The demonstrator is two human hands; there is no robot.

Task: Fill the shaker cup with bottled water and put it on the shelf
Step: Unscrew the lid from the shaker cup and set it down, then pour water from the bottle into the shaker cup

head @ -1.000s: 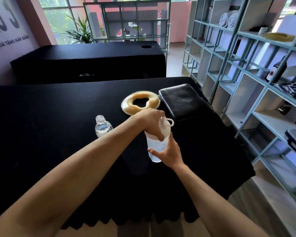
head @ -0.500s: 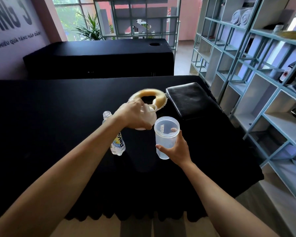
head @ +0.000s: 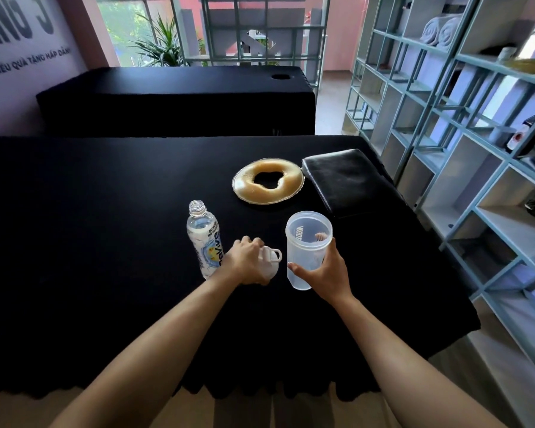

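The shaker cup (head: 309, 248) stood upright on the black table (head: 105, 242), a little toward the right edge and nearer the front edge than the back. It had no lid on, and its mouth was wide open at the top. The right hand (head: 325, 273) held it low down, with the thumb on the left side of the cup and the fingers wrapped round the far side, so they showed through the clear wall.

The left hand (head: 247, 264) was just beside the cup, to its left. Its fingers were curled round the white lid (head: 271, 262), gripping it low over the table. I could not tell if the lid was touching the cloth.

The water bottle (head: 205, 239) stood upright just left of that hand, very close to the wrist. It had no cap on and there was water inside.

Farther back on the table lay a yellow ring cushion (head: 267, 182). A black pad (head: 346, 180) lay right beside it, by the right edge.

The shelf (head: 445, 156) stood off the right side of the table, with rolled towels (head: 439, 30) up high.
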